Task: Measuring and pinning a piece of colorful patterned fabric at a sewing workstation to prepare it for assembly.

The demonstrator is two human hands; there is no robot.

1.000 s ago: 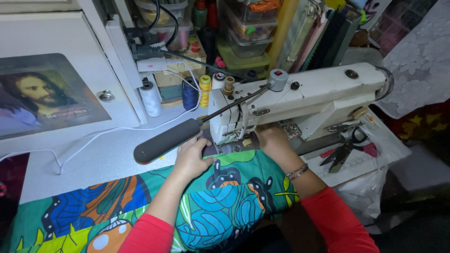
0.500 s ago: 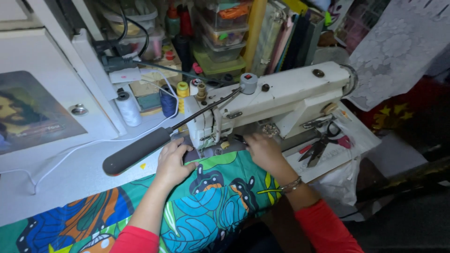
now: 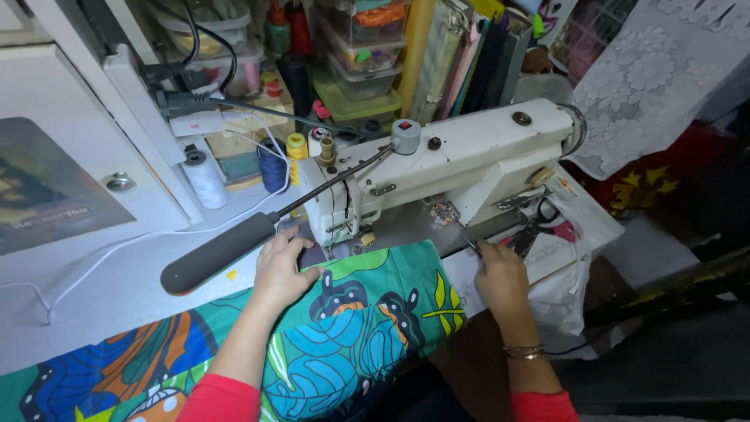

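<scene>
White table [image 3: 117,289] carries the cream sewing machine [image 3: 461,160], printed tropical fabric [image 3: 344,328] draped over its front edge, white thread cone [image 3: 205,178], blue spool [image 3: 273,166], yellow spool [image 3: 296,148], white cable [image 3: 94,258]. Black scissors [image 3: 535,227] lie at right, beside paper [image 3: 547,250].

Open table [image 3: 101,289] lies left of the left hand [image 3: 280,270]; the lamp arm [image 3: 226,250] bars it above. Sewing machine [image 3: 437,168] blocks ahead. Scissors [image 3: 535,227], apparently, crowd the right hand [image 3: 500,273].
</scene>
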